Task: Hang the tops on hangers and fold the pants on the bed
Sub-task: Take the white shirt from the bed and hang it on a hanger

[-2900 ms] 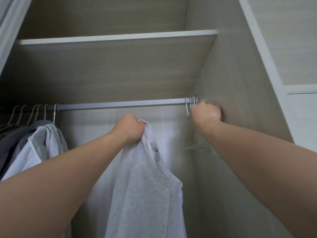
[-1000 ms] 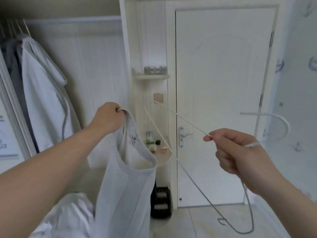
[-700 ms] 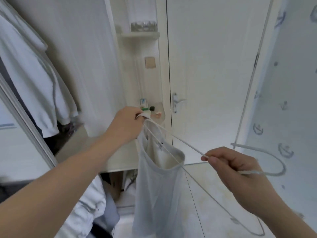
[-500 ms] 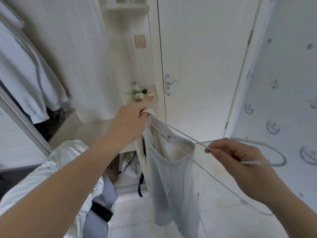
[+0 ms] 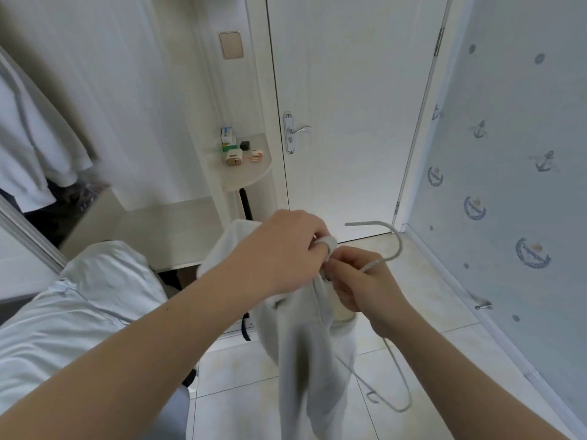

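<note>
Head view gave us the pale grey sleeveless cotton top (image 5: 305,369) hanging in mid-air at the centre of the scene. It dropped straight down from its neck edge toward the near tiled floor (image 5: 235,373). A band of that edge was looped over a finger of the left hand (image 5: 286,249), whose fingers were curled tight around the cloth.

The white wire hanger (image 5: 376,264) lay just to the right of the top and touched it. The right hand (image 5: 368,290) pinched it at the neck just under the hook, with thumb and fingers closed on the wire. The two hands met knuckle to knuckle.

The hook arched up and away to the far right. The hanger's long axis ran steeply down from the hands toward the near right. One rounded shoulder end stuck out below and to the right of the cloth. The other end was hidden by the fabric, so we could not tell how far inside it sat.

We judged that the coming move turned on that slant. The exposed shoulder end lay on the right hand's side, outside the top, while the neck opening sat under the left hand. The wire would have to swing left and level for the cloth to settle over it.

Behind all this stood a white door (image 5: 349,106), with anchor-printed wallpaper (image 5: 508,154) on the right.
</note>
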